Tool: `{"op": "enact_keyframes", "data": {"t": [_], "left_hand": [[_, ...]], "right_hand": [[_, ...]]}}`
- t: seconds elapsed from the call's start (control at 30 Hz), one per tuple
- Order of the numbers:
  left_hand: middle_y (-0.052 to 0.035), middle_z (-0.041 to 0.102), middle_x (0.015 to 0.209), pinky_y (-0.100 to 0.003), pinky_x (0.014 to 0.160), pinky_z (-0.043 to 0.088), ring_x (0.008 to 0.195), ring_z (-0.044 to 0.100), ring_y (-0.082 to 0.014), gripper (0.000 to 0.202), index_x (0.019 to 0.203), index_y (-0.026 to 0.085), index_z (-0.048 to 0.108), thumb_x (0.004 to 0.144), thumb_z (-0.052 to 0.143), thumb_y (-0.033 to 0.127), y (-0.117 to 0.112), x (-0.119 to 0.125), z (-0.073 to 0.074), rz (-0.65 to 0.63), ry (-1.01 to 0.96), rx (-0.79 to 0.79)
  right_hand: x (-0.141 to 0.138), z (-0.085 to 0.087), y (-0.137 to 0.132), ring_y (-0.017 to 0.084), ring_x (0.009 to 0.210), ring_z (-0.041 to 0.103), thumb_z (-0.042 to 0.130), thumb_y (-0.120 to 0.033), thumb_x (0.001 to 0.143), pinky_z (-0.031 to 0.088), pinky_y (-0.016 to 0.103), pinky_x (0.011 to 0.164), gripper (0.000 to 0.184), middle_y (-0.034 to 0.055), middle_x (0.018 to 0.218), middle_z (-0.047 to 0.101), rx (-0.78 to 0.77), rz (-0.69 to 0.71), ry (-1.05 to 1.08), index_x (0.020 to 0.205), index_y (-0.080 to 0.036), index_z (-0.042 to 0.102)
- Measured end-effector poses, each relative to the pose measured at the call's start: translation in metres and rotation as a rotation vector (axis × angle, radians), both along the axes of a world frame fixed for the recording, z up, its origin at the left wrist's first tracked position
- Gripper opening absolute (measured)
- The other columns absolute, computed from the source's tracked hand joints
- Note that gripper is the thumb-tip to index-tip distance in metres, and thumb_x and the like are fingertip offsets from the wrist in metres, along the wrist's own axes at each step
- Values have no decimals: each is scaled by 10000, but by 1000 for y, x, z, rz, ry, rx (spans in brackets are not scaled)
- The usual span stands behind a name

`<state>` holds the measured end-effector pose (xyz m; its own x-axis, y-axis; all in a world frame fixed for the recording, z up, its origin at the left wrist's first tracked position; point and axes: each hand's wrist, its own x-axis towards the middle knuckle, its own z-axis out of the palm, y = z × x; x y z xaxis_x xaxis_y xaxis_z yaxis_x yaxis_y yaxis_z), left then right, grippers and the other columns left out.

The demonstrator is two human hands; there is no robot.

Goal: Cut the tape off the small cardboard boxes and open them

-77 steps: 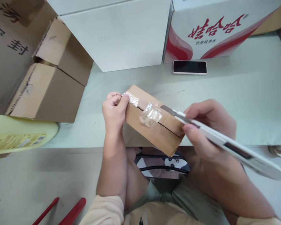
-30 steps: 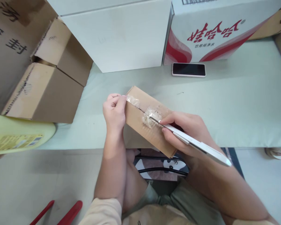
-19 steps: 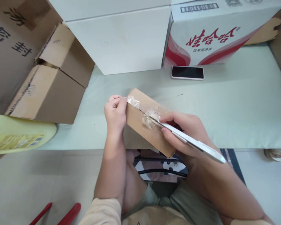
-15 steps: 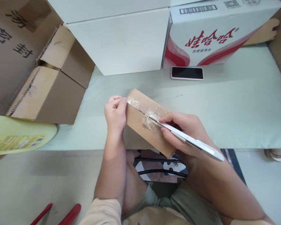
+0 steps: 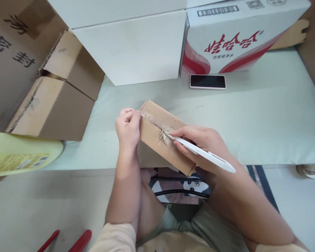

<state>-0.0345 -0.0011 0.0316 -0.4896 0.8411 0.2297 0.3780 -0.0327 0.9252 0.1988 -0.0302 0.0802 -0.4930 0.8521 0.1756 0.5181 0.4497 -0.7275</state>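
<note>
A small brown cardboard box is held at a slant by the front edge of the table. Crumpled clear tape clings to its top, along the seam. My left hand is closed at the box's left corner, thumb against the end where the tape meets the edge; its fingertips are hidden. In my right hand is a white utility knife, gripped between thumb and fingers. The knife's tip touches the bunched tape near the middle of the seam.
A phone lies on the pale green tabletop, before a white and red carton and a plain white box. Brown cartons and a yellow container stand left. Red handles show low left.
The knife has shifted slightly left along the seam and its rear end has swung left. The tape under its tip is more bunched. My left hand keeps its place at the corner.
</note>
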Motion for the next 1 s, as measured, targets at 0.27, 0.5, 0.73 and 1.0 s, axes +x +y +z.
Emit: {"op": "enact_keyframes", "data": {"t": [0.27,0.5,0.73,1.0], "left_hand": [[-15,534,671,-315,729,424,801,567,-179,378,471,214,443,792,643,222,3,-1,-1,31,-7,1],[-10,508,651,-311,711,424,805,578,-187,403,472,217,424,812,637,173,2,0,3,37,-32,-17],[-16,531,666,-310,735,431,816,572,-181,396,478,212,430,816,635,208,1,-1,1,28,-17,-30],[-10,522,667,-309,740,439,820,584,-188,387,488,215,448,824,639,178,1,-1,1,35,-22,-10]], "right_hand": [[-6,-2,-1,170,783,745,600,-294,937,471,261,666,213,36,935,835,68,-42,-23,1015,-242,792],[1,2,2,112,616,661,604,-282,909,435,220,585,169,10,781,783,43,23,70,930,-203,752],[1,1,3,125,679,692,602,-291,922,456,224,629,203,20,845,804,32,21,24,994,-224,779],[-2,5,1,123,619,642,573,-296,898,424,233,601,185,16,794,777,13,-5,-10,945,-219,735]]}}
